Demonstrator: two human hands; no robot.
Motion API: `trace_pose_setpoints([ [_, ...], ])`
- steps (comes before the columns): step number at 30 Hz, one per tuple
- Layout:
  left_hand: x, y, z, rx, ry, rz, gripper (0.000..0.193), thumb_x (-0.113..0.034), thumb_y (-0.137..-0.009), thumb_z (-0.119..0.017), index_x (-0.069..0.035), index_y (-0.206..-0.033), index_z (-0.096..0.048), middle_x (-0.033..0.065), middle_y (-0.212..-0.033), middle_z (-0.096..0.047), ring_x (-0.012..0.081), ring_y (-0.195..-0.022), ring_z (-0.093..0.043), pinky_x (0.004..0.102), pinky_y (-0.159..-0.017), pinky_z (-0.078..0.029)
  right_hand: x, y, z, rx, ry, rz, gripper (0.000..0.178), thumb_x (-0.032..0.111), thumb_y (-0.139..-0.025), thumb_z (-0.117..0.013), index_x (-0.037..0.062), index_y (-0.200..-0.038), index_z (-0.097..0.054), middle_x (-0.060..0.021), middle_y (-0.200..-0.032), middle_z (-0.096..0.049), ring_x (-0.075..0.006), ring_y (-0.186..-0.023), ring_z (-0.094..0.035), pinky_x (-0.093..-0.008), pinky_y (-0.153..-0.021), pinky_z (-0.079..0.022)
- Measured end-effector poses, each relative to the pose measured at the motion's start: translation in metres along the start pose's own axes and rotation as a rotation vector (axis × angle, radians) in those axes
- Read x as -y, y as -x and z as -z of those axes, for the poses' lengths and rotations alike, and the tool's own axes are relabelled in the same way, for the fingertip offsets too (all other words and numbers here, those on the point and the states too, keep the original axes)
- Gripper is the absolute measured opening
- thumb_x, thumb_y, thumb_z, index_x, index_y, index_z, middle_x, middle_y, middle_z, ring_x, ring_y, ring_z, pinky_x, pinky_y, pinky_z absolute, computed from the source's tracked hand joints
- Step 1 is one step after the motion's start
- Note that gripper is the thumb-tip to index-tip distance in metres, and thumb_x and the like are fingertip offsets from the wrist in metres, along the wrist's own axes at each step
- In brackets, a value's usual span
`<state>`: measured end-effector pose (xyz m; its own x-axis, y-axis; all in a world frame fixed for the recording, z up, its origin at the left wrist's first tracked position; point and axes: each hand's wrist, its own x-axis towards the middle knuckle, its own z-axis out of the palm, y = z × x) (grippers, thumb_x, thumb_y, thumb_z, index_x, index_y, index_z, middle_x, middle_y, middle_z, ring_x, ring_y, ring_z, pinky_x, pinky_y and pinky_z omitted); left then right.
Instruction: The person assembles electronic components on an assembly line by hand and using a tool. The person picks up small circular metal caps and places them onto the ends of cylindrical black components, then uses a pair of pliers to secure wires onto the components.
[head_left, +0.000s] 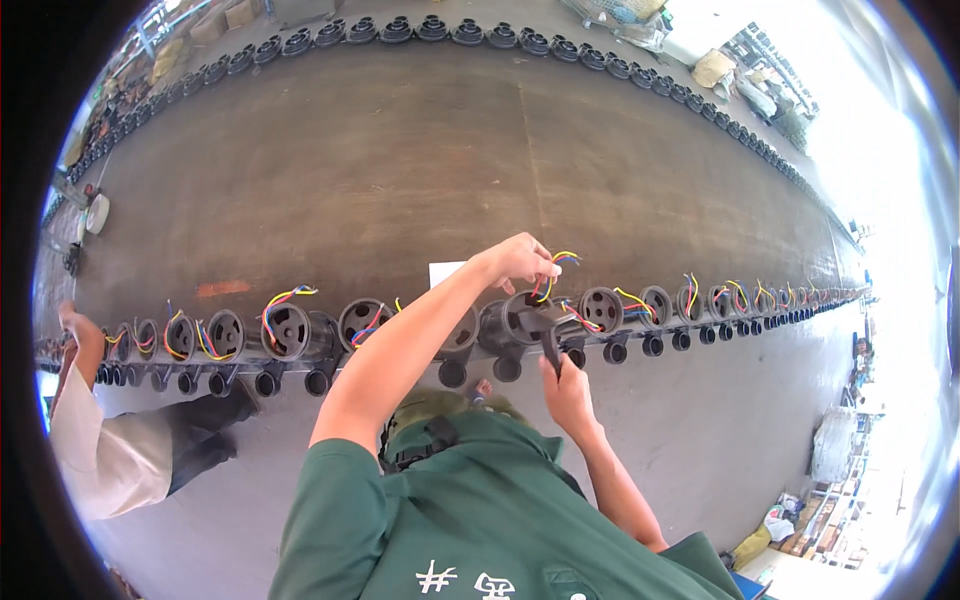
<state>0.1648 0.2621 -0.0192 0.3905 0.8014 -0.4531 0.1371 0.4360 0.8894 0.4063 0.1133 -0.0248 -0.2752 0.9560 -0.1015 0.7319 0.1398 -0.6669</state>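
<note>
My left hand point(522, 262) reaches over a round black housing point(500, 325) at the table's near edge. Its fingers pinch the bundle of coloured wires point(566, 257) rising from that housing. Yellow, blue and red strands show. My right hand point(568, 392) is wrapped round the dark handle of a hammer point(541, 320). The hammer's head lies across the opening of the same housing and hides part of its inside; whether it touches cannot be made out. Just right of it sits another housing point(601, 310) with wires hanging out.
Similar housings point(284, 332) with wires line the near edge both ways. Smaller black parts point(432, 28) run along the far edge of the brown table point(370, 150). A white sheet point(447, 272) lies beyond my left forearm. Another person point(125, 450) stands at the left.
</note>
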Motion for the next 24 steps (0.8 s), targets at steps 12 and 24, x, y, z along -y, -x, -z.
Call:
trace_pose_setpoints([
  [12, 0.009, -0.007, 0.004, -0.042, -0.010, -0.070, 0.027, -0.035, -0.090, -0.078, -0.010, -0.099, -0.081, 0.0060, -0.090, -0.071, 0.0189, -0.095, -0.063, 0.0377, -0.069, -0.048, 0.025, 0.004, 0.023, 0.059, 0.053, -0.101, 0.037, 0.035, -0.103, -0.060, -0.0013, -0.093, -0.061, -0.0149, -0.070, -0.063, -0.0243, -0.064, -0.062, -0.0412, -0.062, -0.048],
  [24, 0.021, -0.008, 0.002, -0.102, 0.066, -0.155, 0.022, -0.028, -0.089, -0.078, -0.007, -0.093, -0.081, -0.0007, -0.079, -0.070, 0.0098, -0.076, -0.060, 0.0267, -0.059, -0.041, 0.062, -0.005, 0.060, 0.078, -0.166, -0.075, 0.033, 0.029, -0.104, -0.059, -0.0009, -0.091, -0.058, -0.0122, -0.066, -0.060, -0.0216, -0.060, -0.059, -0.0385, -0.058, -0.046],
])
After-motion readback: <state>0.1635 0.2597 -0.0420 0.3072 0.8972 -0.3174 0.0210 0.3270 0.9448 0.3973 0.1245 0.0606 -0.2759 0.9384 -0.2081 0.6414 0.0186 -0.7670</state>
